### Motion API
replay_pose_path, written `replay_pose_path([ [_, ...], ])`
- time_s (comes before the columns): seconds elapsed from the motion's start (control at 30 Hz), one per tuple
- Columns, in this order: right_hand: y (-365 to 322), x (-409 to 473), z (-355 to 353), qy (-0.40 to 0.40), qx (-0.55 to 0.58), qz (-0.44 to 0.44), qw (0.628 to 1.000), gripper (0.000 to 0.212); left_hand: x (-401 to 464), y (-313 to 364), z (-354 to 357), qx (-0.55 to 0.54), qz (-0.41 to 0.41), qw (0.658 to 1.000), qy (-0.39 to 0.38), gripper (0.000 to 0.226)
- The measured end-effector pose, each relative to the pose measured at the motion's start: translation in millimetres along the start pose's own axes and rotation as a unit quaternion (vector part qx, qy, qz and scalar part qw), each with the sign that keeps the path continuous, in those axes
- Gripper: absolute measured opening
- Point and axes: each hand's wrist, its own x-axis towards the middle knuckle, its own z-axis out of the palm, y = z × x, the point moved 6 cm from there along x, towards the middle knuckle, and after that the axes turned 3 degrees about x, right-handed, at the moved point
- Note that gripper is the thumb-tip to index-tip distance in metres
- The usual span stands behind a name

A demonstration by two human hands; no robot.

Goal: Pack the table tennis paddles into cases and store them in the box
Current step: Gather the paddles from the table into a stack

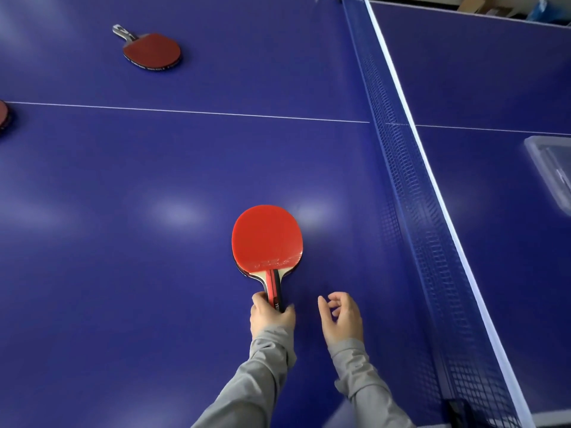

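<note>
On a blue tabletop (154, 186), the left hand (270, 316) grips the handle of a red paddle (267, 239) lying flat; the right hand (341, 316) hovers beside it, loosely curled, holding nothing. Another paddle (151, 49) lies far off, uncased. Past the net (401, 186) sits a clear box (553, 171); no cases show, so packing seems barely begun.

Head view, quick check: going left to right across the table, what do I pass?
Paddle cut off at the left edge → far paddle → near paddle, its handle held by the left hand → right hand, holding nothing → net → clear box beyond the net.
</note>
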Motion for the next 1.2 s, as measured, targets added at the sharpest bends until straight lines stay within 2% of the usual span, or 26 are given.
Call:
replay_pose_path([
  [0.1,11.9,-0.1,-6.4,-0.005,-0.007,0.008,1.0,0.022,-0.7,-0.8,2.3,0.014,-0.005,1.0,0.026,0.033],
  [0.33,24.9,5.4,-11.7,-0.016,-0.014,0.001,1.0,0.021,1.6,-8.5,2.1,0.009,0.01,0.997,0.081,0.036],
  [0.57,19.6,11.2,-10.5,-0.034,-0.078,-0.098,0.992,0.028,0.6,-17.4,-2.3,-0.079,-0.017,0.992,0.102,0.029],
  [0.73,14.3,15.6,-10.5,-0.042,-0.144,-0.164,0.975,0.034,-4.0,-17.3,-11.8,-0.083,-0.008,0.99,0.112,0.018],
  [1.0,19.2,0.7,-15.5,-0.1,-0.207,-0.146,0.962,0.06,-19.6,-30.3,-40.1,-0.066,0.019,0.99,0.12,0.01],
  [1.2,23.9,-30.2,-16.0,-0.106,-0.253,-0.11,0.955,0.064,-29.0,-36.9,-65.1,-0.043,0.064,0.992,0.096,0.014],
])
